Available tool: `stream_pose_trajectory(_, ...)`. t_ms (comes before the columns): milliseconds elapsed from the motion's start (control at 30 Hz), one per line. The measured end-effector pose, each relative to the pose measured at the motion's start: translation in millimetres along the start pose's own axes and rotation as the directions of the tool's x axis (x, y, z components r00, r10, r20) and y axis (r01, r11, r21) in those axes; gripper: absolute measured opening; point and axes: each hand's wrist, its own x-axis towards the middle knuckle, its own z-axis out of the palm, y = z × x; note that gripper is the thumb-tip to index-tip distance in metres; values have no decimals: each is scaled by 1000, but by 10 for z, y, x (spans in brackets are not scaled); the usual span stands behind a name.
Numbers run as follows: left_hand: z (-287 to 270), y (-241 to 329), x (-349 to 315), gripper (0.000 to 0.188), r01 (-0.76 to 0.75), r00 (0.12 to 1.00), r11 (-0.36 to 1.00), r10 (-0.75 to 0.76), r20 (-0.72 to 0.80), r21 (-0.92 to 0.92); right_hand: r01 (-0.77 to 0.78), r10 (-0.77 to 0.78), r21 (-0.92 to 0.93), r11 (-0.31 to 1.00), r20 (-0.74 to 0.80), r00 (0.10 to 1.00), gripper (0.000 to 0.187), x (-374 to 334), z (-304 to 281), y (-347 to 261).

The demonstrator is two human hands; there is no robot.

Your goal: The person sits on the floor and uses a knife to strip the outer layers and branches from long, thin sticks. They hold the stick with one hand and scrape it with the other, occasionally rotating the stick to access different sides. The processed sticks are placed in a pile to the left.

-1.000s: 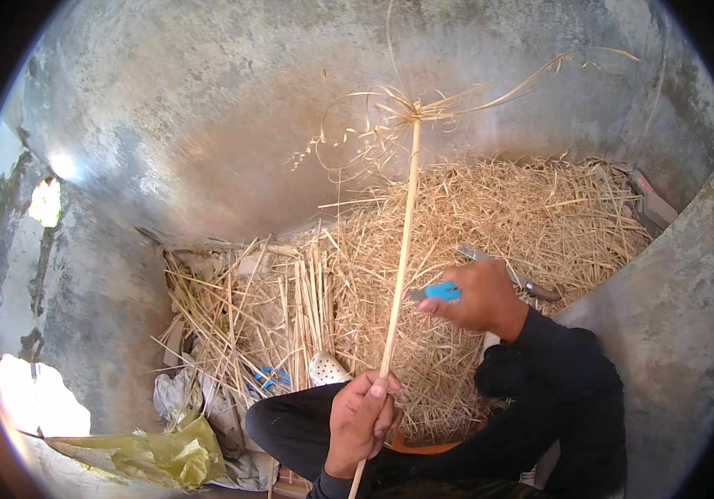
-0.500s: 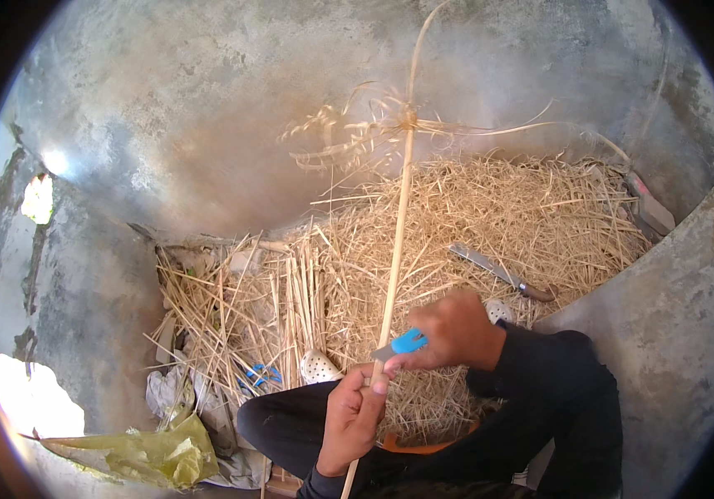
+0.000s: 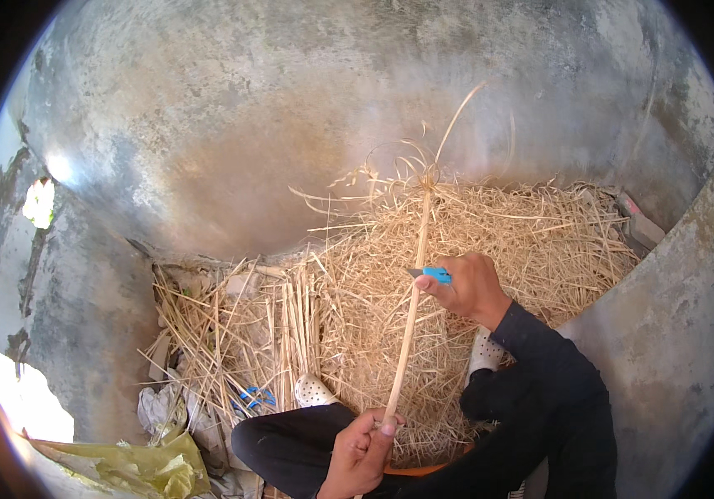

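Observation:
My left hand (image 3: 361, 456), low in the head view, is closed around the lower part of a long pale strip (image 3: 405, 358) that looks like bamboo. The strip slants up and away from me. Curled thin shavings (image 3: 423, 170) still cling near its far end. Further up, my right hand (image 3: 472, 287) grips a small blue-handled craft knife (image 3: 436, 274). Its short blade points left and lies across the strip or just over it; contact is hard to tell. My right thumb is beside the strip below the blade.
A thick heap of shavings (image 3: 540, 241) covers the floor ahead. Loose strips (image 3: 216, 316) lie left, near a blue object (image 3: 253, 400) and a yellow plastic sheet (image 3: 137, 466). White perforated shoes (image 3: 314, 391) are on my feet. Concrete walls (image 3: 249, 125) enclose the spot.
My right hand and the blue knife have moved up the strip, away from my left hand. Left hand and strip have dropped lower. The wooden-handled knife on the heap is now hidden.

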Motion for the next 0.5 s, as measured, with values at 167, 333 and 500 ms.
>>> stream_pose_trajectory(167,-82,-27,4,25,-48,999,992,45,-26,-119,237,-238,20,971,32,971,78,-280,12,-428)
stream_pose_trajectory(333,14,-30,-156,25,-6,999,996,3,-35,-95,76,-79,-93,993,-30,996,76,-21,-53,-16)
stream_pose_trajectory(500,5,35,-224,24,10,1000,998,-11,-15,-60,147,-150,-61,987,-43,988,77,-158,-20,-155)
